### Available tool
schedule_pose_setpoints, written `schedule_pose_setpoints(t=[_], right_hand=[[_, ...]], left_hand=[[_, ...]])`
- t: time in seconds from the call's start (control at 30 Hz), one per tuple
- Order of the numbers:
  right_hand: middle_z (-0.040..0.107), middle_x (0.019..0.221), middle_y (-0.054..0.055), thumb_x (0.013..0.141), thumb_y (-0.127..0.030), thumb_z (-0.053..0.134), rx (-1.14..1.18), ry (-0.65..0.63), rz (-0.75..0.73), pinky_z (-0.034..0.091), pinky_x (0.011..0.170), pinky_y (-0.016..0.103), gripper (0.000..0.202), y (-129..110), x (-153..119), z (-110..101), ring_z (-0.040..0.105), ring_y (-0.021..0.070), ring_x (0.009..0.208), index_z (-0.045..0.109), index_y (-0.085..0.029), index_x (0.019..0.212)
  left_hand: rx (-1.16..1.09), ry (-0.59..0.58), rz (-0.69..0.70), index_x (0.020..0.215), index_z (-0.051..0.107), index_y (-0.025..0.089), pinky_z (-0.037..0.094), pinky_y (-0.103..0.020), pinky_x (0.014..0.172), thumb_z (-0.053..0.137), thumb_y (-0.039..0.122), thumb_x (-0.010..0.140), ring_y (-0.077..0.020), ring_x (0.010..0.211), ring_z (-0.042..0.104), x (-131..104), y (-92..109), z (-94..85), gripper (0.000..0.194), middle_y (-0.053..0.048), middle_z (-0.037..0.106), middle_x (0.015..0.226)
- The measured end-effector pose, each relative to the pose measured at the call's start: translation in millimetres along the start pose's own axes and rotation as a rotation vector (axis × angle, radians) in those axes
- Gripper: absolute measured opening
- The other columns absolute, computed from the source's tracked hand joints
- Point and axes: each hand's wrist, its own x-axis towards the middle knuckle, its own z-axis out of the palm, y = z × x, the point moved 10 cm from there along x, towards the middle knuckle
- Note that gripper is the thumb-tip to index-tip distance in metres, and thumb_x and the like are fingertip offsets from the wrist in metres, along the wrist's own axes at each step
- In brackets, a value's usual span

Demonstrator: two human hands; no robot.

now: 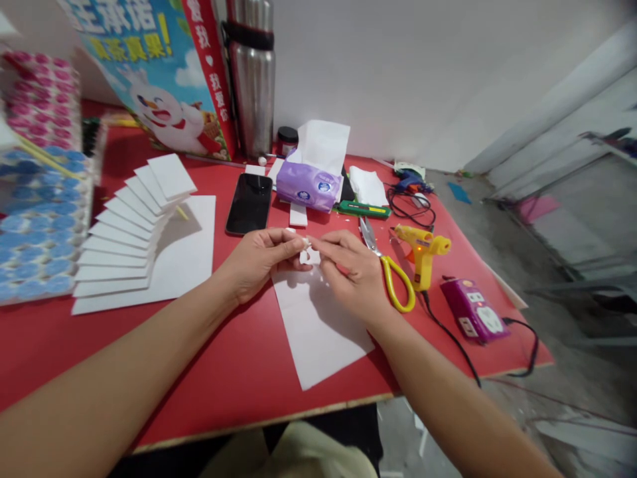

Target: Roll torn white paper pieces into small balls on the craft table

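My left hand (269, 260) is closed in a pinch on a small white cut-out piece (309, 255), whose exact kind I cannot make out. From the other side my right hand (351, 265) meets it, index finger stretched to the piece and the other fingers curled. Under both hands lies a white sheet (318, 332) on the red table. Close to my right hand are scissors (395, 282) with yellow handles and a yellow glue gun (422, 249) standing with its light on. A small white card (298, 214) lies just beyond my fingers.
At left, fanned white boards (119, 232) lie on a larger board, beside a tray of blue roll-like pieces (42, 226). A phone (249, 204), purple tissue pack (309, 184), green cutter (363, 210) and steel flask (253, 93) stand or lie behind. A purple power box (472, 309) with cords is right.
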Motion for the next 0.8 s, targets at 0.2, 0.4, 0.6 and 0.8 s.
schedule_pose_setpoints(t=[0.2, 0.4, 0.6, 0.8], right_hand=[[0.067, 0.105, 0.011, 0.093, -0.006, 0.051, -0.122, -0.022, -0.094, 0.058, 0.081, 0.032, 0.039, -10, -5, 3, 0.068, 0.0182, 0.094, 0.073, -0.016, 0.124], [0.067, 0.103, 0.013, 0.093, -0.008, 0.051, -0.223, -0.066, -0.157, 0.058, 0.079, 0.035, 0.037, -16, -6, 8, 0.067, 0.022, 0.095, 0.071, -0.012, 0.124], [0.066, 0.103, 0.014, 0.094, -0.008, 0.05, -0.28, -0.083, -0.19, 0.058, 0.076, 0.035, 0.036, -20, -7, 11, 0.066, 0.0221, 0.092, 0.069, -0.012, 0.125], [0.065, 0.106, 0.013, 0.094, -0.007, 0.049, -0.13, -0.034, -0.11, 0.059, 0.084, 0.035, 0.037, -15, -6, 8, 0.067, 0.0206, 0.098, 0.069, -0.014, 0.125]], left_hand=[[0.046, 0.012, 0.001, 0.077, 0.072, 0.012, 0.062, -0.029, 0.078, 0.088, 0.031, 0.076, -0.006, 0.059, 0.057, -1, 0, -0.6, 0.024, 0.002, 0.065, 0.07], [0.094, 0.021, 0.049, 0.085, 0.072, 0.013, 0.055, -0.022, 0.066, 0.09, 0.031, 0.072, -0.008, 0.061, 0.063, 0, 4, -1.4, 0.028, 0.001, 0.069, 0.071], [0.229, 0.053, 0.113, 0.084, 0.07, 0.014, 0.051, -0.022, 0.061, 0.089, 0.033, 0.074, -0.0099, 0.061, 0.064, -1, 12, -4.4, 0.029, 0.0, 0.07, 0.072], [0.334, 0.087, 0.202, 0.085, 0.069, 0.014, 0.05, -0.023, 0.061, 0.088, 0.03, 0.072, -0.0111, 0.062, 0.064, -7, 26, -1.8, 0.027, 0.0, 0.069, 0.071]])
